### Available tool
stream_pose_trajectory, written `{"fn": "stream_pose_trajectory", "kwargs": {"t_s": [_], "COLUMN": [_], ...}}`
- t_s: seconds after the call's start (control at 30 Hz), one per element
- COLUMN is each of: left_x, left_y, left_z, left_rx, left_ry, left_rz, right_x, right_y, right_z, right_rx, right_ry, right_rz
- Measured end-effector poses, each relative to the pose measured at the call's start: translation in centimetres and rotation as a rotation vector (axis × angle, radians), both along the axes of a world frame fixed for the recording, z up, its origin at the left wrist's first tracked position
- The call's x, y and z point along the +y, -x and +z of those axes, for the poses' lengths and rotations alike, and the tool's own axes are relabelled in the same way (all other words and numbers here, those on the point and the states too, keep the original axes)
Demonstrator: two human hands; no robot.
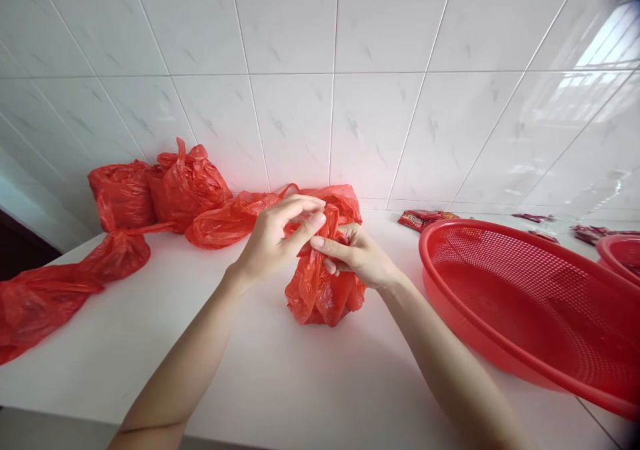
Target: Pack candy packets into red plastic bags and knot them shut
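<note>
A red plastic bag (325, 293) stands on the white counter in front of me, its top gathered and twisted upward. My right hand (357, 253) pinches the gathered neck between thumb and fingers from the right. At the top of the same bag, my left hand (280, 233) has its thumb and curled fingers closed on the bunched plastic; its fingertips are partly hidden. The bag's contents cannot be made out through the plastic. Just behind it lies another loose red bag (345, 199).
Filled red bags (187, 183) stand against the tiled wall (290, 123) at the left, with limp red bags (110, 257) before them. A large red plastic basket (505, 317) occupies the right. Small red packets (423, 219) lie behind it, and a second red container (620, 247) is at the edge.
</note>
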State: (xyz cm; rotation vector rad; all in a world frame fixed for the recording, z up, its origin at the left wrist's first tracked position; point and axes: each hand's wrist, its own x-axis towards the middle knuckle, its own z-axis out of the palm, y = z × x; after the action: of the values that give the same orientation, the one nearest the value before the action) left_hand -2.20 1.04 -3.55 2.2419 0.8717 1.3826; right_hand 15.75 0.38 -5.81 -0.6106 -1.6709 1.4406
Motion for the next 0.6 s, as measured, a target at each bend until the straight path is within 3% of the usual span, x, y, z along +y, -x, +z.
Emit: {"fn": "stream_pose_trajectory", "kwargs": {"t_s": [0.17,0.4,0.6], "left_x": [0.7,0.4,-0.4], "left_y": [0.6,-0.1,-0.6], "left_z": [-0.5,-0.6,-0.3], "left_rx": [0.067,-0.088,0.094], "left_ry": [0.187,0.045,0.073], "left_rz": [0.002,0.021,-0.144], "right_x": [1.3,3.3,3.6], "right_y": [-0.9,-2.5,-2.9], "right_z": [-0.5,-1.2,-1.2], "right_rx": [0.069,0.194,0.262], "right_ry": [0.06,0.225,0.328], "right_rz": [-0.111,-0.151,-0.148]}}
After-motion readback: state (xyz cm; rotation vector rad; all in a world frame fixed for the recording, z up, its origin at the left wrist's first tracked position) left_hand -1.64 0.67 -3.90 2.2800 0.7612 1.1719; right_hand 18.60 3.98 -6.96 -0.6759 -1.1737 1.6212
